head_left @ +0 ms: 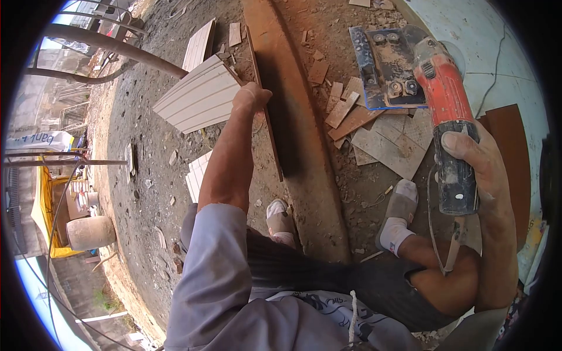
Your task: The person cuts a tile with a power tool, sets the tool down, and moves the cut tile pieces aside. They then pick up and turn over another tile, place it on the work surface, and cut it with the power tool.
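My left hand (252, 98) is closed on the upper edge of a thin brown tile (270, 137), which stands on edge and shows mostly as a narrow strip. Just left of that hand lies a cream striped tile (199, 96). My right hand (481, 155) wraps around the black body of a red and black angle grinder (448, 93), thumb on top. The grinder's head points away from me, and its pale disc (455, 60) is partly hidden behind the head. A power cord (433, 228) hangs from the grinder's rear.
Between my feet runs a reddish, dust-covered beam or ledge (316, 199). Broken tile pieces (395, 140) lie right of it, beside a dusty blue-edged machine (386, 67) with round knobs. Metal bars (123, 50) and a barrel (91, 232) stand left. A pale surface (497, 52) is at right.
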`<state>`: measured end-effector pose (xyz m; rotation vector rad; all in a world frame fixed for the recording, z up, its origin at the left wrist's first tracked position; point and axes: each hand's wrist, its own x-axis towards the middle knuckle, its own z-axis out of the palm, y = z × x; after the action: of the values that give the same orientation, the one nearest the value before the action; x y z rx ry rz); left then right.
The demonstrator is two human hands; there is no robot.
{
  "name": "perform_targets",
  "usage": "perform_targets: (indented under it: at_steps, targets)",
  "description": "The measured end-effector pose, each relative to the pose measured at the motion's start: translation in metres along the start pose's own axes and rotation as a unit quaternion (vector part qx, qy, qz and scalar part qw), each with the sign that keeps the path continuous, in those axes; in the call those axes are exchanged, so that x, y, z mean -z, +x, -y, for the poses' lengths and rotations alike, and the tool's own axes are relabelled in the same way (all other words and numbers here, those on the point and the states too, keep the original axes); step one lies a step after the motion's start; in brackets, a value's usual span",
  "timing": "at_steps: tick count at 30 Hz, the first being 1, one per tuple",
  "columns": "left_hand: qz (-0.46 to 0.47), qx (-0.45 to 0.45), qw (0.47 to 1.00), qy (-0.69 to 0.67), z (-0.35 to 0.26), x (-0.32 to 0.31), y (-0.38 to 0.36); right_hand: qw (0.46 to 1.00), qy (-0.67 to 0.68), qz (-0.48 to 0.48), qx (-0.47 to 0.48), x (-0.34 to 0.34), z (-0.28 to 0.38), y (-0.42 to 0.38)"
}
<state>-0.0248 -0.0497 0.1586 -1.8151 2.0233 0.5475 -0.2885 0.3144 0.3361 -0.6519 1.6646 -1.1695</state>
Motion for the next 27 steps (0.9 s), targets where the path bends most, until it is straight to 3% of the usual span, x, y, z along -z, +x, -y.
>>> perform_targets:
  at_steps: [11,27]
  targets:
    - [0.020,-0.015,0.998,0.066,-0.004,0.007,-0.004,1.000,-0.015,-0.006,-0.006,-0.006,-0.002,0.004]
    - [-0.017,-0.070,0.997,-0.042,0.058,0.009,0.006,1.000,-0.015,0.008,-0.003,-0.011,-0.009,0.014]
